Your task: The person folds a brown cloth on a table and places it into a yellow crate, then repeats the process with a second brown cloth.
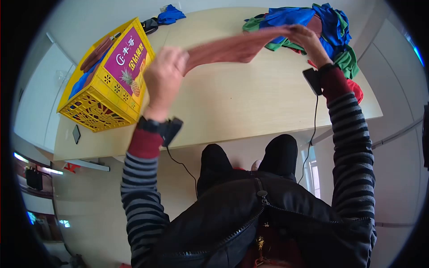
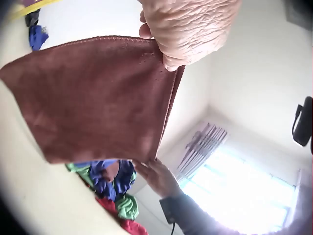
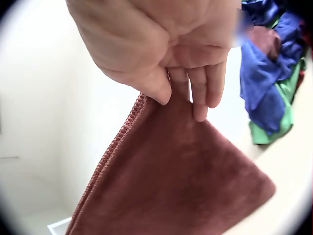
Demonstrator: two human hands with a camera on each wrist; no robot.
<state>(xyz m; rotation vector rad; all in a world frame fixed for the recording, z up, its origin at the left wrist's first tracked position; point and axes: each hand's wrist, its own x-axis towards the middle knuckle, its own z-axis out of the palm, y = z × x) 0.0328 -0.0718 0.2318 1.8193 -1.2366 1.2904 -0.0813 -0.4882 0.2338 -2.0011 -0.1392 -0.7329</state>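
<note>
A brown cloth (image 1: 228,47) with stitched edges is stretched between both hands above the table. My left hand (image 1: 166,73) pinches one corner of it, blurred in the head view; in the left wrist view the left hand (image 2: 190,29) grips the cloth (image 2: 98,98) at its upper corner. At the other end, my right hand (image 1: 308,42) pinches it between thumb and fingers. The right wrist view shows the right hand (image 3: 166,54) with the thumb pressed on the cloth (image 3: 176,171), which hangs in a folded layer below.
A yellow plastic crate (image 1: 96,105) holding folded cloths stands at the table's left. Blue, green, brown and red cloths (image 1: 290,18) lie heaped at the back right. A blue cloth (image 1: 171,14) sits at the back, and a phone (image 1: 76,134) lies near the table's left edge.
</note>
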